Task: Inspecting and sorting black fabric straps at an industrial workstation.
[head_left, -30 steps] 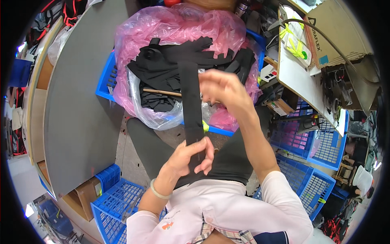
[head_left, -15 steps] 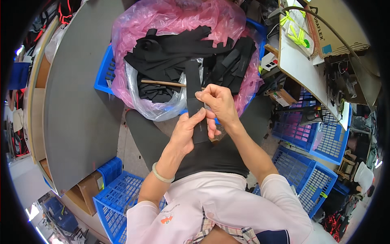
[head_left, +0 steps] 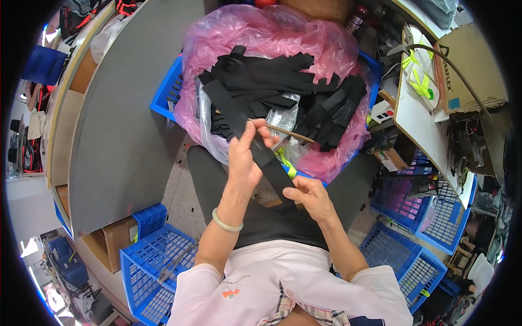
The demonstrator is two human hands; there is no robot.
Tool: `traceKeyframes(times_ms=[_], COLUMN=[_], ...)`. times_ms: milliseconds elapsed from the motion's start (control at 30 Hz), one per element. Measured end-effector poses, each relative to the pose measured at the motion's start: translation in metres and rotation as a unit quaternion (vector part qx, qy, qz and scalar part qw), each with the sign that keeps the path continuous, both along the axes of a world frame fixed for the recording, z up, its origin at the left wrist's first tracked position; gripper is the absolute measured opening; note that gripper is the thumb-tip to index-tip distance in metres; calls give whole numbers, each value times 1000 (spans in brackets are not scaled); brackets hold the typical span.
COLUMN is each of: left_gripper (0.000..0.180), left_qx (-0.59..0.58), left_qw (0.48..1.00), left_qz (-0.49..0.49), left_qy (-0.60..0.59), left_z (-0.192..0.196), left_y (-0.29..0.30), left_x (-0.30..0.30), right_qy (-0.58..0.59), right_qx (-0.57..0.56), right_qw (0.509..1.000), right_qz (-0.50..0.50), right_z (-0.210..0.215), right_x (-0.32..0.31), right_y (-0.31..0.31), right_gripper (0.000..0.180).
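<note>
A long black fabric strip (head_left: 230,107) slants from the far left down toward my lap. My left hand (head_left: 244,157) grips its middle, with the thumb and fingers closed around it. At the near end, my right hand (head_left: 312,198) pinches the strip between thumb and fingers. Beyond my hands, a pile of similar black strips (head_left: 261,76) lies on a pink plastic bag (head_left: 228,30), which lines a blue crate (head_left: 161,98). A thin wooden stick (head_left: 291,133) crosses the crate behind the held strip, which covers part of it.
A grey tabletop (head_left: 125,125) stands at left, with a blue plastic crate (head_left: 157,261) below it. To the right is a white worktop (head_left: 416,117) carrying neon yellow cords (head_left: 421,84) and a cardboard box (head_left: 467,76). More blue crates (head_left: 391,250) stand at lower right.
The strip has turned from nearly upright to a slant. My hands have moved apart along it, the right one down to its near end. The whole view has shifted.
</note>
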State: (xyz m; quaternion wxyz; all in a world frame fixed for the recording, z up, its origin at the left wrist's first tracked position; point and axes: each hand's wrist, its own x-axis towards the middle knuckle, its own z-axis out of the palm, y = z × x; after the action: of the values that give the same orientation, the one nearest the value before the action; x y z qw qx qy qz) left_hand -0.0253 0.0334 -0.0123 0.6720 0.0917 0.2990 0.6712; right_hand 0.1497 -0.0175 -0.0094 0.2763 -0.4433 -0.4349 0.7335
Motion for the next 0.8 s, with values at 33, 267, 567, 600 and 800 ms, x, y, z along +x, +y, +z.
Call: traceKeyframes(times_ms=[33,267,567,600,800], left_gripper=[24,27,33,34,31], left_qx=[14,24,-51,-60,-96], left_qw=[1000,998,987,975,960], left_qz=[15,-51,-137,-195,-255], left_qy=[-2,38,71,89,60], left_z=[0,3,-1,-3,-8], left_y=[4,-2,-8,-9,-17], left_x=[-6,4,24,25,39], right_qy=[-11,3,-31,-34,-50], right_qx=[-1,-1,210,206,170], right_qw=[1000,999,955,955,978], right_qz=[2,-41,-206,-211,-109], right_z=[-3,-7,1,1,-24], right_x=[4,-2,-22,-23,-25], right_y=[-4,13,91,99,119], right_gripper=[20,14,17,17,33])
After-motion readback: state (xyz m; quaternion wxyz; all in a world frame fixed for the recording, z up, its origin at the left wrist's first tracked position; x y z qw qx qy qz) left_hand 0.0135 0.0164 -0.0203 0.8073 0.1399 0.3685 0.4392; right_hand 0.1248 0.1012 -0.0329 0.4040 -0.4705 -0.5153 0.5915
